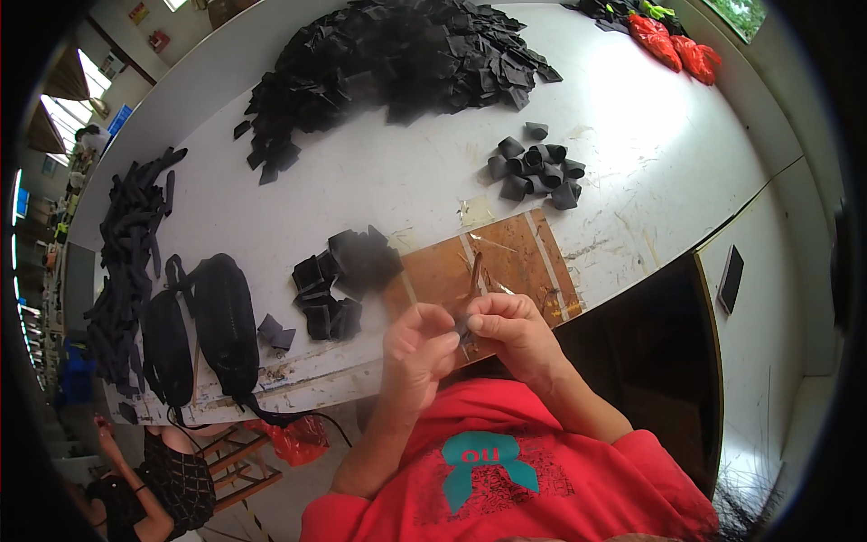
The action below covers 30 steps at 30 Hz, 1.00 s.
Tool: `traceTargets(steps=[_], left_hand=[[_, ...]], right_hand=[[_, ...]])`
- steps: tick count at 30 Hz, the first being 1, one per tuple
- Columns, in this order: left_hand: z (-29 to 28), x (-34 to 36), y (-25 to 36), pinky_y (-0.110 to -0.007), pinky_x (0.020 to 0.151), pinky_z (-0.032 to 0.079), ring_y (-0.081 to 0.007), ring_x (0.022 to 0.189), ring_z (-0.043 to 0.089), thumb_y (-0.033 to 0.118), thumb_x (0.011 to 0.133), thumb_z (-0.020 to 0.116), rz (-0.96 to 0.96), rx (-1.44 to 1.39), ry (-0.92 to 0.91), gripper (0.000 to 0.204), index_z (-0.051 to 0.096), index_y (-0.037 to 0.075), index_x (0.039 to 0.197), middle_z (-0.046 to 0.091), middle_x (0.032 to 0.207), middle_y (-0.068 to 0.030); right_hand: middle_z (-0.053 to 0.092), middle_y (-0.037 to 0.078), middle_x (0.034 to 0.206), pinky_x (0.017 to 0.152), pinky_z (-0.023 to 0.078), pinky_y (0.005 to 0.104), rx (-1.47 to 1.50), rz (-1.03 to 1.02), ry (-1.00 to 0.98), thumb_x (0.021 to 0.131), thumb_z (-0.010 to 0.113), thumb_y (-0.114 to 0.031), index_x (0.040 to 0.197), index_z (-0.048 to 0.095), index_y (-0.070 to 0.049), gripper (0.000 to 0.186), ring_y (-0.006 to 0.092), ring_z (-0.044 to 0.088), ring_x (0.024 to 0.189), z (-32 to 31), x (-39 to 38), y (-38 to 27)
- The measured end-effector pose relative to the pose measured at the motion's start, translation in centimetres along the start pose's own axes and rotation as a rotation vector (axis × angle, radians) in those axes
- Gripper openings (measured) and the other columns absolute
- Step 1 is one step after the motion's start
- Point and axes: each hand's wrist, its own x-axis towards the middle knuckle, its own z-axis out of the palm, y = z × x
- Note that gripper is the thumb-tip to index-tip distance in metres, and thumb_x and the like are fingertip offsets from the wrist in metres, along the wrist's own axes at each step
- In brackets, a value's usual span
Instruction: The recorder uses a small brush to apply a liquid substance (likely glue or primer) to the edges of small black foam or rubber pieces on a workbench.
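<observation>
My left hand (421,348) and my right hand (515,332) meet above the near edge of a brown board (506,257) with strips of tape across it. Both are closed in a pinch. Between the fingertips is a small dark piece (463,329), mostly covered by the fingers; its kind does not show. Just beyond the hands, a thin brown pointed object (476,273) lies on the board. Left of the board is a cluster of folded black fabric pieces (327,289). Several black curled loops (535,172) sit beyond the board.
A large heap of flat black pieces (388,59) covers the table's far side. Black tubular strips (126,262) and two black padded pouches (226,312) lie at left. Red plastic bags (673,50) rest far right. A dark flat rectangle (731,280) lies right. Another person (149,483) sits lower left.
</observation>
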Motion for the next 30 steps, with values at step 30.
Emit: traceTargets(steps=[30], left_hand=[[4.9, 3.4, 3.7, -0.027, 0.079, 0.043, -0.0146, 0.082, 0.056, 0.003, 0.083, 0.054, 0.742, 0.217, -0.066, 0.009, 0.058, -0.003, 0.09, 0.061, 0.09, -0.0104]], right_hand=[[0.053, 0.009, 0.077, 0.052, 0.044, 0.0305, -1.102, -1.17, 0.126, 0.066, 0.072, -0.013, 0.086, 0.058, -0.003, 0.026, 0.0233, 0.053, 0.063, 3.2, 0.1, -6.2]])
